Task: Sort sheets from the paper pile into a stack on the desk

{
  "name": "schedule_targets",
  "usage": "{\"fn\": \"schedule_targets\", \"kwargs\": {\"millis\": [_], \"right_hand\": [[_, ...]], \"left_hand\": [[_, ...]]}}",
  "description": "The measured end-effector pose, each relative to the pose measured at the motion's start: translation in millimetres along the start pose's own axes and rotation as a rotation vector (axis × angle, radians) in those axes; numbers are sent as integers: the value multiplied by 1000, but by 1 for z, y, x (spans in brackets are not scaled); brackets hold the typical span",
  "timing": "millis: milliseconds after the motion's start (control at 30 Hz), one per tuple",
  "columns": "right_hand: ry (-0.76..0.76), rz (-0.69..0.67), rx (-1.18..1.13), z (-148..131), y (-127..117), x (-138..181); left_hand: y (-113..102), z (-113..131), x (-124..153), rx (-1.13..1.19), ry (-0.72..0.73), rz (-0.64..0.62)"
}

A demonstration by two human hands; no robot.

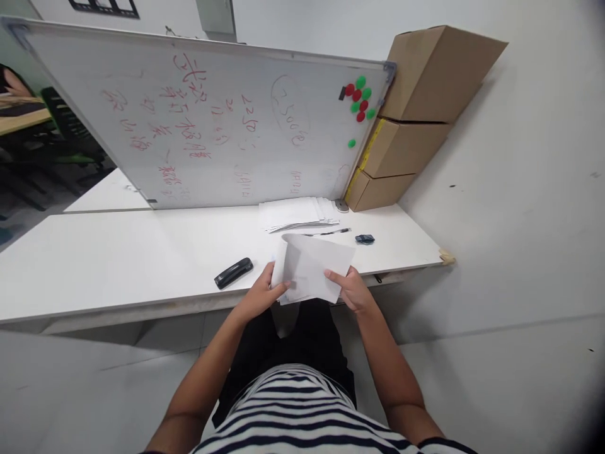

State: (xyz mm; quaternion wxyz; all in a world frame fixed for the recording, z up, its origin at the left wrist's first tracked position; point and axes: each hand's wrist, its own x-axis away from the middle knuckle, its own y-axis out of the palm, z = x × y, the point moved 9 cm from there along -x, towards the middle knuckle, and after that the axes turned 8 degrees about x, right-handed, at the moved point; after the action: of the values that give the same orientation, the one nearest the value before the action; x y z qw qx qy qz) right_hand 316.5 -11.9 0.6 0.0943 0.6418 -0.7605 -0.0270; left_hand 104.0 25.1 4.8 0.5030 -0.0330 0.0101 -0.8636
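Observation:
Between my two hands, over the table's front edge, are white sheets of paper (312, 265), with the left side curled over. My left hand (265, 291) grips the left edge, its thumb lying on top. At the right edge my right hand (352, 289) pinches the sheets, thumb on top and fingers behind. A black stapler (234, 273) lies on the table to the left of my left hand. Beyond the held sheets rests a stack of white paper (297, 213), with a pen (335, 232) in front of it.
A whiteboard (212, 126) with red writing and round magnets stands along the back of the white table (118, 252). Cardboard boxes (392, 148) are stacked at the back right. A small dark object (364, 239) lies right of the pen. A wall (510, 221) borders the right side.

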Motion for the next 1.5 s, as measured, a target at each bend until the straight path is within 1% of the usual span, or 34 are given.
{"fn": "schedule_targets", "kwargs": {"millis": [100, 167, 233, 333, 400, 500, 600, 667, 767, 800, 867, 933, 967, 1000, 1067, 1133, 1233, 1333, 1433, 1500], "right_hand": [[-138, 190, 156, -14, -10, -10], [-208, 255, 294, -15, -7, -16], [-214, 276, 388, -6, -1, -21], [-154, 281, 403, 18, 4, -25], [-155, 295, 404, 27, 4, -22], [-170, 353, 407, 36, 2, -15], [-125, 367, 431, 47, 4, -8], [-150, 363, 499, 45, 7, -2], [-201, 399, 605, 35, 3, 11], [-186, 410, 627, 35, -1, 15], [-107, 414, 637, 42, -8, 19], [-15, 395, 608, 54, -13, 20], [24, 376, 586, 60, -14, 20], [56, 355, 565, 66, -14, 19], [99, 317, 532, 76, -13, 18], [117, 288, 517, 81, -12, 17], [112, 250, 496, 83, -8, 14], [160, 171, 428, 90, 0, 11], [200, 93, 370, 95, 11, 8], [191, 75, 393, 93, 15, 7]], "left_hand": [[-10, 11, -16, -29, 99, 58], [-16, 8, -27, 18, 119, 66], [-20, -6, -36, 39, 84, 77], [-31, -34, -41, -45, -6, 163], [-36, -43, -38, -84, 14, 218], [-37, -44, -31, -76, 83, 257], [-35, -47, -21, -112, 37, 297], [-31, -40, -12, -159, 38, 298], [-32, -19, 2, -247, 135, 289], [-38, -14, 5, -316, 162, 309], [-58, -10, 8, -546, 172, 402], [-85, -16, 7, -813, 109, 521], [-97, -23, 5, -918, 57, 555], [-108, -32, 2, -986, 6, 560], [-123, -48, -4, -1032, -64, 519], [-129, -56, -8, -1002, -69, 457], [-129, -56, -7, -880, -23, 363], [-126, -54, -5, -762, -6, 263], [-126, -55, -3, -687, -20, 199], [-127, -55, -3, -630, -31, 174]]}}
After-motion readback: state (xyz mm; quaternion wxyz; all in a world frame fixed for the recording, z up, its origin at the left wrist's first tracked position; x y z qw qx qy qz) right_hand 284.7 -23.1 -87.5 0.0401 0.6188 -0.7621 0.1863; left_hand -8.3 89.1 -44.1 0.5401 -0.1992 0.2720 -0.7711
